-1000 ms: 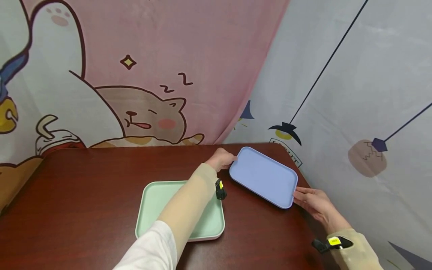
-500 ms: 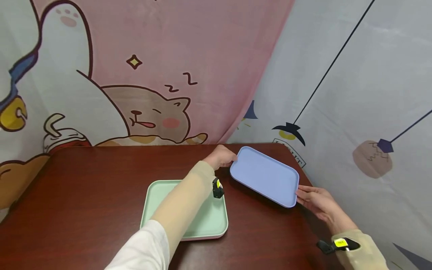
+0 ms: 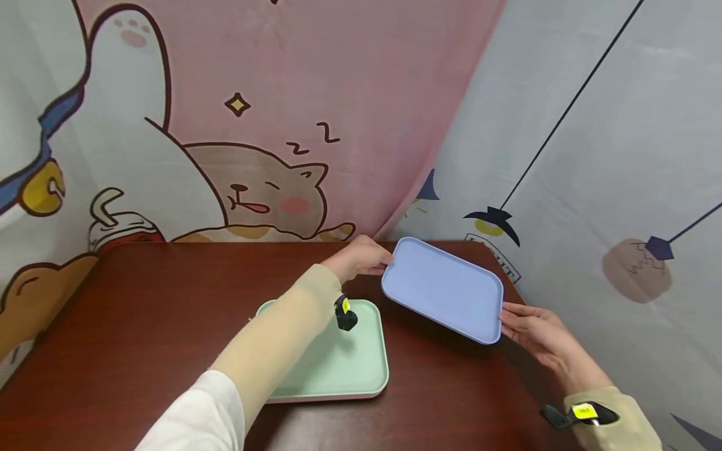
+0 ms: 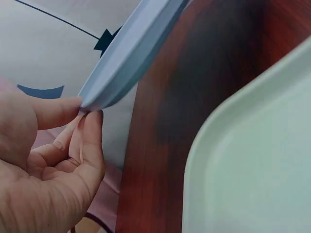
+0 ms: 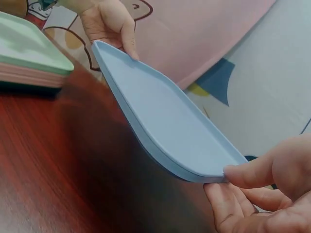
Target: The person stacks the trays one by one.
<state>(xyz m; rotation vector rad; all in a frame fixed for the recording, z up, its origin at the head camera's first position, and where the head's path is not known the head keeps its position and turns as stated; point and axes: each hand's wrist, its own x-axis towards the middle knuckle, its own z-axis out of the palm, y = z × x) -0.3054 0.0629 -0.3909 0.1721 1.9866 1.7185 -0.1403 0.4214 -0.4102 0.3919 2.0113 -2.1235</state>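
Note:
A shallow blue rectangular tray [image 3: 445,289] is held up over the table's back right part, its shadow falling on the wood below. My left hand [image 3: 363,258] pinches its left end, thumb on the rim and fingers beneath, as the left wrist view shows. At the opposite end my right hand [image 3: 538,338] grips the rim the same way, with the thumb [image 5: 250,172] on top. Closer to me lies a pale green tray [image 3: 344,369], partly hidden under my left forearm. In the right wrist view a pink layer [image 5: 29,77] and a dark one show beneath the green tray.
The dark red-brown table [image 3: 169,326] carries the trays. Behind it hangs a pink curtain with a cartoon cat [image 3: 265,194], and a pale printed curtain [image 3: 592,156] runs along the right side. Black wrist cameras sit on both sleeves.
The blue tray has risen slightly off the table in both hands, with its shadow now more visible. The head view has shifted a little, so the scene sits further right.

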